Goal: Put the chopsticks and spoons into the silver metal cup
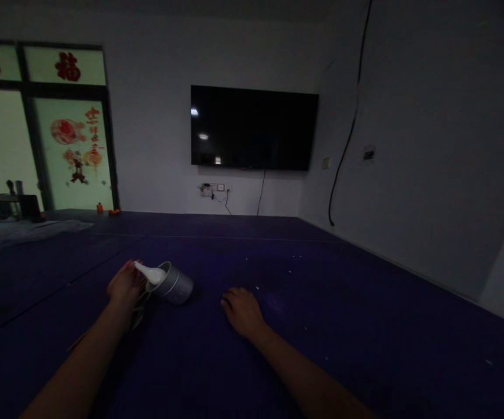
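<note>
My left hand point(124, 281) pinches the thin end of a white spoon point(152, 274). The spoon's wide end lies at the mouth of a grey cup point(179, 287), partly inside it. This cup is tipped over, its opening facing left toward my left hand. Beneath my left wrist, thin sticks and a pale rounded object point(137, 318) show in part; the forearm hides the rest. To the right of the cup, my right hand point(242, 309) rests on the dark blue tabletop point(217, 372), fingers loosely bent and holding nothing.
Small white bits point(257, 287) are scattered right of my right hand. Clear plastic sheeting point(29, 233) lies at far left, near a black holder point(15, 206). Small orange items point(100, 208) stand at the back edge. Beyond, a television point(254, 128) and a hanging black cable point(345, 154) are on the walls.
</note>
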A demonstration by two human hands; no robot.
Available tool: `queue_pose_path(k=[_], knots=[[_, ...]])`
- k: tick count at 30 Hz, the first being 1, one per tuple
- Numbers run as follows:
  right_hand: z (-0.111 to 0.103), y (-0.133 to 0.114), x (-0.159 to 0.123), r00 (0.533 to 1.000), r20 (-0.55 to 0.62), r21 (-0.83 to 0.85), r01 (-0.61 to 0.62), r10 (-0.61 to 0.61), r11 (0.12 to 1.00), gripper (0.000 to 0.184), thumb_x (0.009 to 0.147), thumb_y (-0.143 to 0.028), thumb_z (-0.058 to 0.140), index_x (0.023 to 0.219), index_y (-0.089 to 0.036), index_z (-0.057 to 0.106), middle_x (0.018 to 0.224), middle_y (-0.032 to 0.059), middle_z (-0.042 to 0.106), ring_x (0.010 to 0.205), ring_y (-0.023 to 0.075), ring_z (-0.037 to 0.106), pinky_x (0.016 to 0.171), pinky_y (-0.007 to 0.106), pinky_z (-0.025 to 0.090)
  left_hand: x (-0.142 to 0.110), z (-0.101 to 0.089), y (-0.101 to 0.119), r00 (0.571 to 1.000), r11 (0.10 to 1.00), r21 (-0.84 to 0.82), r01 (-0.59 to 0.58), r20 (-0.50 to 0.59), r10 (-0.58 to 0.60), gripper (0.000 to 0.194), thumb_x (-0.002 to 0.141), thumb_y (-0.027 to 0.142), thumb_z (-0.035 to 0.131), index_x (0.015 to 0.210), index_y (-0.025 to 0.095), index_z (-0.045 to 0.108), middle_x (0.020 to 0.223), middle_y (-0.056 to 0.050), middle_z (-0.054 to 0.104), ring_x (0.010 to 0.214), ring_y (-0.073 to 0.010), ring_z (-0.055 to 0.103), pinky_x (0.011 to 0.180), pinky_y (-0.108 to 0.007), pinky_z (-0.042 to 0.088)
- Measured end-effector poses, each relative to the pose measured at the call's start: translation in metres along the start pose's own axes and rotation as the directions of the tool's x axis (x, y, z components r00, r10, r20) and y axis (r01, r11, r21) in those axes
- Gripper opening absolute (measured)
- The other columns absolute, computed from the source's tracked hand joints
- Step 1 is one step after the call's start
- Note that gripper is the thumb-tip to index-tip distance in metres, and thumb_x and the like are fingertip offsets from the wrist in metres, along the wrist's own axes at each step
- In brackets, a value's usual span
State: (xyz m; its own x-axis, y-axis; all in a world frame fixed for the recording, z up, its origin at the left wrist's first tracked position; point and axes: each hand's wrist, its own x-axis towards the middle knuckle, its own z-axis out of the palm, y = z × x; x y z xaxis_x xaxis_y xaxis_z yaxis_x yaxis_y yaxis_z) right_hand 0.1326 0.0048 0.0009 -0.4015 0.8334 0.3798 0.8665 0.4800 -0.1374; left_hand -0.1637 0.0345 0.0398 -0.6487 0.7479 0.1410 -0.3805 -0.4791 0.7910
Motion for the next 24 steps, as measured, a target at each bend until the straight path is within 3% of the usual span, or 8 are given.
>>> queue_pose_path(k=[8,13,17,20,24], knots=[[-0.002,-0.004,-0.001,0.994,-0.104,0.067,0.035,-0.028,0.997,0.039,0.091,-0.038,0.032,0.123,-0.025,0.049,0.128,0.0067,0.049,0.117,0.0232,0.043,0.094,0.04,0.032,-0.015,0.018,-0.012,0.983,0.989,-0.069,0.127,-0.127,-0.135,0.015,0.069,0.002,0.054,0.069,0.017,0.056,0.059,0.003,0.058,0.054,-0.0081,0.058,0.054,-0.019,0.049],[0.004,-0.018,0.004,0.988,-0.037,0.183,0.153,-0.149,0.971,0.053,0.087,-0.043,0.039,0.136,-0.025,0.03,0.14,0.007,0.034,0.125,0.0213,0.034,0.098,0.038,0.032,-0.02,0.022,-0.017,0.984,0.984,-0.088,0.157,-0.076,-0.164,0.015,0.069,0.001,0.054,0.069,0.016,0.057,0.06,0.003,0.059,0.055,-0.0079,0.058,0.059,-0.02,0.049],[0.007,-0.044,0.033,0.974,-0.078,0.215,0.226,-0.214,0.95,0.072,0.079,-0.042,0.054,0.139,-0.021,0.021,0.145,0.0081,0.023,0.131,0.0227,0.023,0.103,0.037,0.026,-0.025,0.028,-0.016,0.984,0.978,-0.117,0.172,-0.026,-0.176,0.017,0.07,-0.001,0.053,0.07,0.015,0.058,0.063,0.002,0.061,0.055,-0.0066,0.058,0.061,-0.019,0.048],[0.009,-0.07,0.058,0.975,-0.091,0.197,0.217,-0.203,0.956,0.083,0.071,-0.046,0.062,0.139,-0.021,0.022,0.142,0.0107,0.029,0.128,0.0277,0.026,0.103,0.045,0.023,-0.03,0.034,-0.016,0.987,0.982,-0.098,0.163,0.018,-0.162,0.014,0.07,0.001,0.054,0.07,0.014,0.059,0.063,0.001,0.061,0.055,-0.0069,0.058,0.06,-0.019,0.047],[0.016,-0.093,0.076,0.99,-0.102,0.218,0.119,-0.099,0.969,0.09,0.061,-0.04,0.069,0.137,-0.018,0.026,0.127,0.0129,0.047,0.117,0.0291,0.041,0.095,0.044,0.032,-0.03,0.037,-0.009,0.991,0.991,-0.076,0.113,0.085,-0.107,0.012,0.07,0.004,0.056,0.073,0.015,0.06,0.068,0.001,0.063,0.059,-0.0076,0.058,0.062,-0.02,0.048]])
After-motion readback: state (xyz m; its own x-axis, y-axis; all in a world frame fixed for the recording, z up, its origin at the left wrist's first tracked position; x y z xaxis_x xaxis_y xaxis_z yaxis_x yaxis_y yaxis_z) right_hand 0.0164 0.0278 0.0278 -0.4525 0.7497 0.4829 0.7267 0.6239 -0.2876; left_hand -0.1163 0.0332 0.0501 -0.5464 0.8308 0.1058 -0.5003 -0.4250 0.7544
